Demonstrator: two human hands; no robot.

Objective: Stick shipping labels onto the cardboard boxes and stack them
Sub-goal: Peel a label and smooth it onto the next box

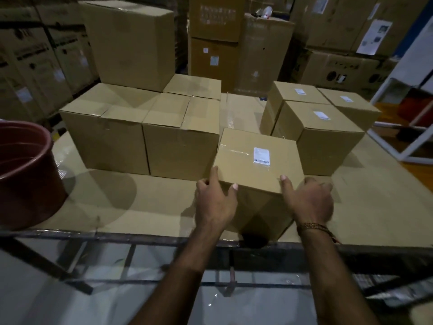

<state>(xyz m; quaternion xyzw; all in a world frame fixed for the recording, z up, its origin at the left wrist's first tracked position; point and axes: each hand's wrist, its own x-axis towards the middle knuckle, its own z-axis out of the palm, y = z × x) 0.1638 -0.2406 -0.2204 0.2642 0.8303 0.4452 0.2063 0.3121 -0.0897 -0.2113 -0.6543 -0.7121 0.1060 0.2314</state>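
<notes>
A small cardboard box with a white shipping label on its top sits near the table's front edge. My left hand grips its near left corner, thumb on the top edge and fingers round the side. My right hand grips its near right corner, thumb on top. To the right stand three labelled boxes close together. To the left is a group of unlabelled boxes, with one larger box stacked on top.
A cardboard-covered table carries everything. A dark red bucket stands at its left edge. Tall stacks of warehouse cartons fill the background. A white metal frame stands at the right.
</notes>
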